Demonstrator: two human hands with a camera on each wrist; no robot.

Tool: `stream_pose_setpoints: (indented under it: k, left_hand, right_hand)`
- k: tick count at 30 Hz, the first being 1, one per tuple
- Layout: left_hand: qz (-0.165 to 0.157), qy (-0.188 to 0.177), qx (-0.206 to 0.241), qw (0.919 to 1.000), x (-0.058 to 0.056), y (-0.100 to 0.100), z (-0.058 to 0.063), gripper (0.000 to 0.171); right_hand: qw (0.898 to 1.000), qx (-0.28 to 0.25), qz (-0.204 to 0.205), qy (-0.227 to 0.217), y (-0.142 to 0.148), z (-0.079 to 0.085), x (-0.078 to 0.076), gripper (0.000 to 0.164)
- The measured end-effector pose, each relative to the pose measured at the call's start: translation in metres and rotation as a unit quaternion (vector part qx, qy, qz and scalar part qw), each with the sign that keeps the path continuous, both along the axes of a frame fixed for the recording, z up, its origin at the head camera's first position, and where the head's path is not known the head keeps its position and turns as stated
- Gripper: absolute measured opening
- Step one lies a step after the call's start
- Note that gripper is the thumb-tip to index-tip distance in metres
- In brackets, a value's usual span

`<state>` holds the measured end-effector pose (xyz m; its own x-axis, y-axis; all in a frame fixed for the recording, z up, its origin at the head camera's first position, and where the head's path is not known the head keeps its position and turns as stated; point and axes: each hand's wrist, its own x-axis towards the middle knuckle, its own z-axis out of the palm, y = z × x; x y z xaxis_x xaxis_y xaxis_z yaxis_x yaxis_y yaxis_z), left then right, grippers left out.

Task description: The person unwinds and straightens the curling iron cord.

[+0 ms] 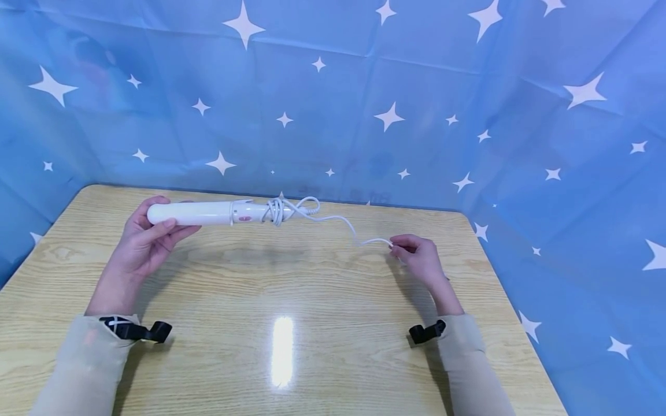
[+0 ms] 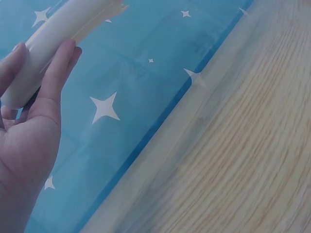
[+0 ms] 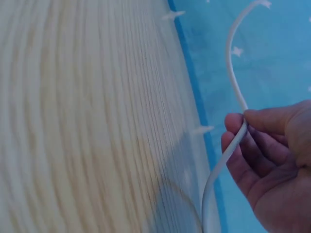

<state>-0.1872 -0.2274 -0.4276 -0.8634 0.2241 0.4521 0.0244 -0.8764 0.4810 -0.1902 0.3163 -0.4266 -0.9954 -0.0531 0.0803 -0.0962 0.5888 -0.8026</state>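
A white hair styling iron [image 1: 189, 213] is held level above the table by my left hand [image 1: 147, 242], whose thumb and fingers grip its thick rounded end. In the left wrist view, the iron [image 2: 58, 43] slants up between thumb and fingers. Its thinner handle points right and has loops of white cord [image 1: 277, 211] wound around it. From there a loose length of cord runs right to my right hand [image 1: 418, 257], which pinches it between thumb and fingertips. The right wrist view shows the cord [image 3: 232, 68] passing through that pinch and hanging down below; its far end is out of sight.
Below both hands lies a light wood-grain table [image 1: 224, 346] with a bright glare spot near its middle. A blue curtain with white stars [image 1: 343, 144] stands along the back and sides. Black camera mounts sit on both wrists.
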Motion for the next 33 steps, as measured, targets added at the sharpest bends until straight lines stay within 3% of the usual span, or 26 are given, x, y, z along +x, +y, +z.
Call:
stream_pose_setpoints:
  k: [8, 20, 27, 33]
  left_hand:
    - [0.0, 0.004, -0.001, 1.0, 0.001, -0.002, -0.001, 0.038]
    - [0.005, -0.008, -0.017, 0.9998, 0.002, 0.001, -0.001, 0.038]
    - [0.001, -0.013, -0.009, 0.9999, 0.002, -0.001, -0.002, 0.038]
    - [-0.01, -0.01, -0.004, 0.9999, 0.002, -0.002, 0.0, 0.04]
  right_hand:
    - [0.999, 0.019, -0.03, -0.008, 0.008, 0.0, 0.001, 0.022]
    - [0.999, 0.041, 0.018, -0.026, 0.0, -0.007, 0.0, 0.021]
    - [0.998, 0.054, 0.038, -0.009, -0.018, 0.003, 0.0, 0.023]
    - [0.996, -0.021, 0.08, 0.015, -0.05, 0.019, 0.001, 0.029]
